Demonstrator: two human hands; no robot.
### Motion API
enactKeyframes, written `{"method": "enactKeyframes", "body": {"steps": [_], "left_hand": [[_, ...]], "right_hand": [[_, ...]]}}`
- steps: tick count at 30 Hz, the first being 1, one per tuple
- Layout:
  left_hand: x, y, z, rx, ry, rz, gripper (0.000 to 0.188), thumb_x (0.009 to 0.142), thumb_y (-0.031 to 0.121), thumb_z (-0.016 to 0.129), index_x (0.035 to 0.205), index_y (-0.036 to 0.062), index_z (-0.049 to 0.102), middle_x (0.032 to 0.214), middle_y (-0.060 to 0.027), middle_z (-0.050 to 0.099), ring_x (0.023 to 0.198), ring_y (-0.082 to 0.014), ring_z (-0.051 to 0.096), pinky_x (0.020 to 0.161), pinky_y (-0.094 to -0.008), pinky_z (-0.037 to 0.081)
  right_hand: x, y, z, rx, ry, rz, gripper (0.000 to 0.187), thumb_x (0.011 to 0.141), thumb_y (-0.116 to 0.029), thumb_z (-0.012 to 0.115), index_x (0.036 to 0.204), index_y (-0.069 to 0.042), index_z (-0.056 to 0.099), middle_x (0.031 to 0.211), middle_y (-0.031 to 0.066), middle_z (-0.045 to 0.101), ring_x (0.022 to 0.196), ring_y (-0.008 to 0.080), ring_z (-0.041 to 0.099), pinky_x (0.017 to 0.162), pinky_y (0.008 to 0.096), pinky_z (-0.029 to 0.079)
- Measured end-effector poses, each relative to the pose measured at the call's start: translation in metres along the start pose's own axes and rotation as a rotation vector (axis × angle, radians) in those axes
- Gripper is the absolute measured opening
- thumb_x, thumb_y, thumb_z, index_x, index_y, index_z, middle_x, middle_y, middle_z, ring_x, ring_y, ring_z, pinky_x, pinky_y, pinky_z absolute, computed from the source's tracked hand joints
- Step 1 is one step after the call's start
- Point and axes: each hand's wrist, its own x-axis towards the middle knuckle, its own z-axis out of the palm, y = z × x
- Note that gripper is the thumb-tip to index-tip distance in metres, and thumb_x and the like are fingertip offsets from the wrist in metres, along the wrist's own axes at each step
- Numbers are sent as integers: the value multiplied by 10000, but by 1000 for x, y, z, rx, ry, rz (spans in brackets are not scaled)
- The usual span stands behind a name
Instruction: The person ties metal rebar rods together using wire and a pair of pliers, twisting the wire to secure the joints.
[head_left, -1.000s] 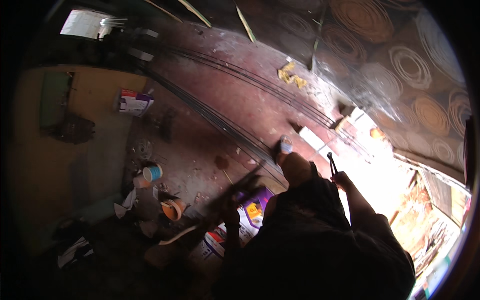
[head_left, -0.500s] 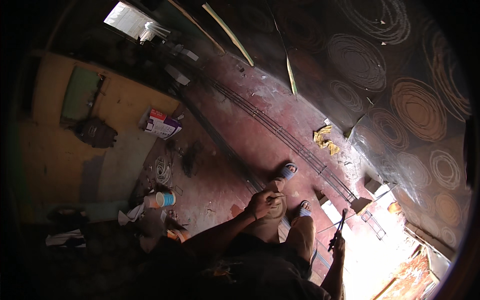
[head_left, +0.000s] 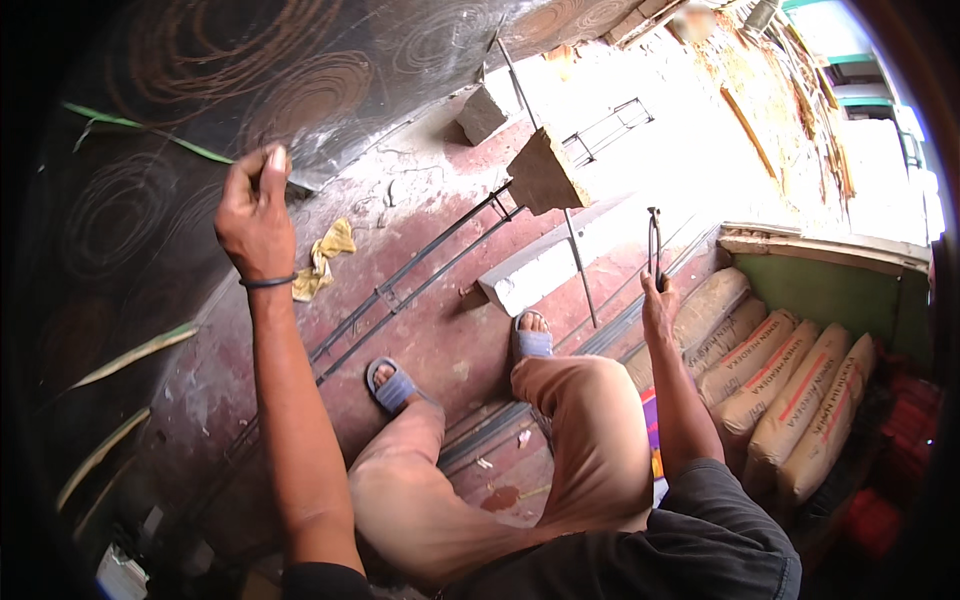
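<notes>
Above steel rods [head_left: 420, 275], right hand [head_left: 657, 310] gripping pincers [head_left: 654, 245], seemingly

Five stacked sacks [head_left: 790, 385], two grey sandals [head_left: 395, 388], two concrete blocks [head_left: 545, 262] and one yellow rag [head_left: 325, 257].

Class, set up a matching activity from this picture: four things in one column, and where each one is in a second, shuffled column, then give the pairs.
Things
1. pincers
2. yellow rag
3. stacked sacks
4. grey sandals

Places
A. on the person's feet
B. on the red floor by the long steel rods
C. held up in the right hand
D. against the green wall

Pairs: 1-C, 2-B, 3-D, 4-A
</notes>
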Motion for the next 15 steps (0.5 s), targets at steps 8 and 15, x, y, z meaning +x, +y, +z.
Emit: {"method": "enactKeyframes", "body": {"steps": [8, 15], "left_hand": [[-32, -90, 147, -87, -396, 270, 143, 865, 96, 706, 962, -8, 694, 855, -30, 675, 768, -76, 597, 702, -220, 476], [-13, -34, 199, -255, -412, 257, 150, 857, 144, 721, 894, 2, 689, 759, 10, 648, 677, -50, 563, 623, -209, 451]], "right_hand": [[37, 77, 90, -324, 184, -275, 531, 890, -275, 648, 1325, -10, 496, 1110, 192, 544, 1015, 309, 575, 849, 407, 480], [54, 67, 71, -381, 122, -209, 636, 886, -388, 620, 1362, 5, 466, 1362, 249, 409, 1300, 387, 355, 1036, 449, 368]]}}
